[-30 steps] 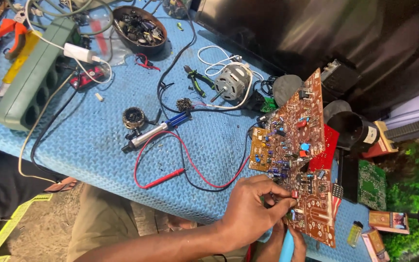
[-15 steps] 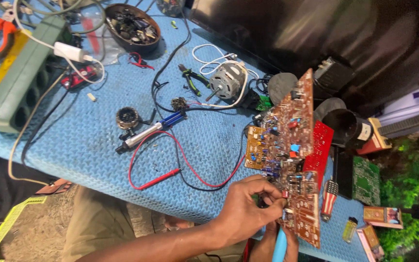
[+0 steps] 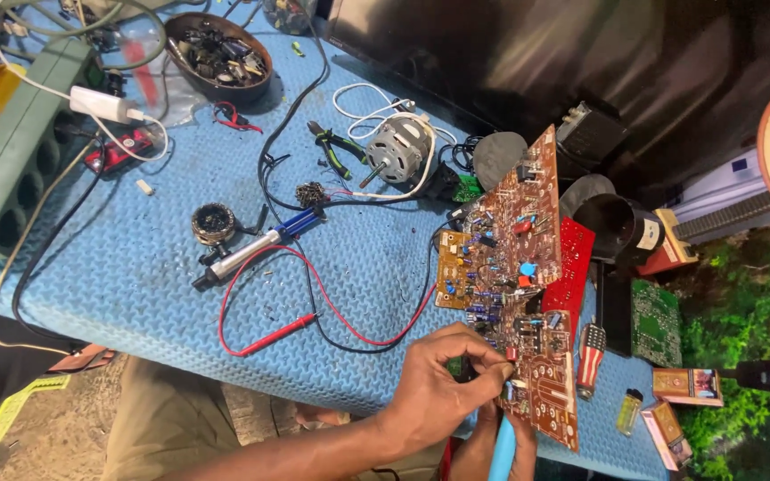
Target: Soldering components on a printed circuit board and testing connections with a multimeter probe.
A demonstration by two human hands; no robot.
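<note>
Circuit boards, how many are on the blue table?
4. A big brown circuit board under the left hand, a red board behind it, a small green board by the motor, another green board at the right. More may be hidden.

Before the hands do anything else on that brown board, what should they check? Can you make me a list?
1. Left hand pinching a part on the brown circuit board: ok.
2. Right hand has the light blue tool: ok, though mostly hidden.
3. Tool tip on the right spot: cannot tell, fingers cover it.
4. Board resting steady: not ok, it stands tilted on the blue mat.
5. Red probe and its wire away from the hands: ok.
</note>
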